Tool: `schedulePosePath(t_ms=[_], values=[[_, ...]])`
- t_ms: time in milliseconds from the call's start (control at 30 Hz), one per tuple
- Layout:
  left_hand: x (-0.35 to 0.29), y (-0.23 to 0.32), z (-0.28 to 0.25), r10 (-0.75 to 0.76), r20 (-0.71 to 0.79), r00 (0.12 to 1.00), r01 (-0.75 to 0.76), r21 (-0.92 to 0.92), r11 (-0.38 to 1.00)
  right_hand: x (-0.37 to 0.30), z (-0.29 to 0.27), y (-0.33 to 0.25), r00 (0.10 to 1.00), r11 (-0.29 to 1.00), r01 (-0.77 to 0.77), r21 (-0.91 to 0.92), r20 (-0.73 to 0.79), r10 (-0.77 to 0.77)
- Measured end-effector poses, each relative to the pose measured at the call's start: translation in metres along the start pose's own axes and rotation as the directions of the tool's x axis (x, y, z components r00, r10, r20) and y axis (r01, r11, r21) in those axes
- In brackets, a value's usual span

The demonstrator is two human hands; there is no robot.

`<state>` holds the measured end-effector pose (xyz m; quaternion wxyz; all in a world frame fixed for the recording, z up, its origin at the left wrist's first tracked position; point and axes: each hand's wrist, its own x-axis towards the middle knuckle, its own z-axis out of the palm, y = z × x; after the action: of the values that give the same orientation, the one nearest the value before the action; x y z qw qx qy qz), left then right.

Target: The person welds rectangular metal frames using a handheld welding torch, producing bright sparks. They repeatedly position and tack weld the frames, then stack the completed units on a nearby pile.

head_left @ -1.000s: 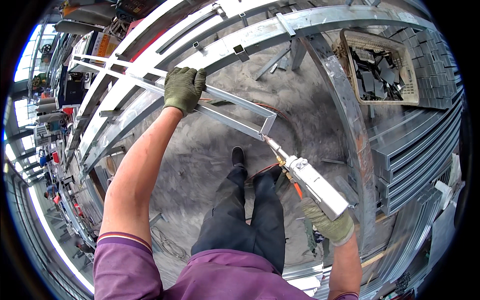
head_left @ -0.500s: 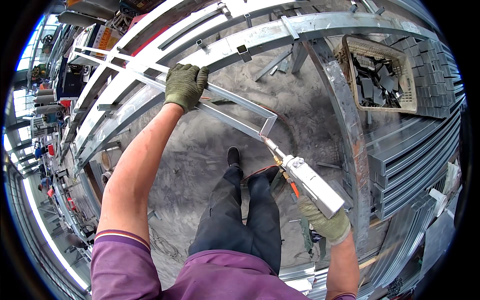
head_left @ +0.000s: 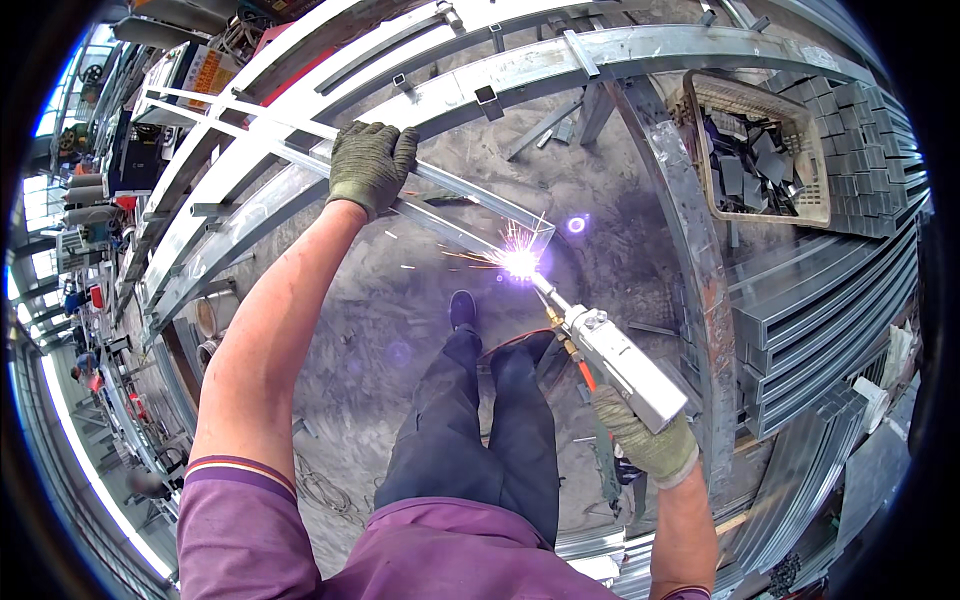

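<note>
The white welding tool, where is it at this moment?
In the head view, the white welding tool is right of centre, its rear in the gloved right hand, its tip at the bright sparks by the end of the metal frame.

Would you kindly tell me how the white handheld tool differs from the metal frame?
The handheld tool has a bulky white body, while the metal frame is an open outline of thin silvery bars. The metal frame looks much longer than the handheld tool. The right hand holds the handheld tool; the left hand grips the metal frame. Both reach toward the bright sparks.
</note>
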<state>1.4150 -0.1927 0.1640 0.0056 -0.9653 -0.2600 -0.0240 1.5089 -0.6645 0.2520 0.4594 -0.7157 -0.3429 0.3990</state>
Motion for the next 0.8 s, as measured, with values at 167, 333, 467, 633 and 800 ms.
schedulePosePath(t_ms=[167, 333, 467, 633, 800], values=[[0.0005, 0.0022, -0.0026, -0.010, 0.024, 1.000, 0.010, 0.013, 1.000, -0.0004, -0.0003, -0.0005, 1.000, 1.000, 0.007, 0.002, 0.006, -0.007], [0.0004, -0.0023, 0.0008, 0.007, 0.039, 0.999, -0.008, 0.014, 1.000, -0.0021, -0.0014, -0.0014, 0.997, 0.996, -0.077, 0.053, 0.024, 0.076], [0.0012, 0.0022, -0.0037, -0.007, 0.061, 0.998, 0.006, 0.018, 1.000, -0.0019, 0.0014, 0.0005, 1.000, 0.999, -0.018, 0.040, -0.004, 0.018], [0.0001, 0.0031, -0.0040, -0.016, 0.058, 0.998, 0.014, 0.032, 0.999, -0.0070, 0.0007, 0.0025, 0.997, 0.996, -0.075, 0.058, 0.016, 0.074], [0.0010, 0.0018, -0.0037, 0.014, 0.037, 0.999, -0.015, 0.005, 1.000, -0.0079, 0.0007, 0.0074, 0.999, 0.999, 0.029, 0.015, 0.014, -0.030]])
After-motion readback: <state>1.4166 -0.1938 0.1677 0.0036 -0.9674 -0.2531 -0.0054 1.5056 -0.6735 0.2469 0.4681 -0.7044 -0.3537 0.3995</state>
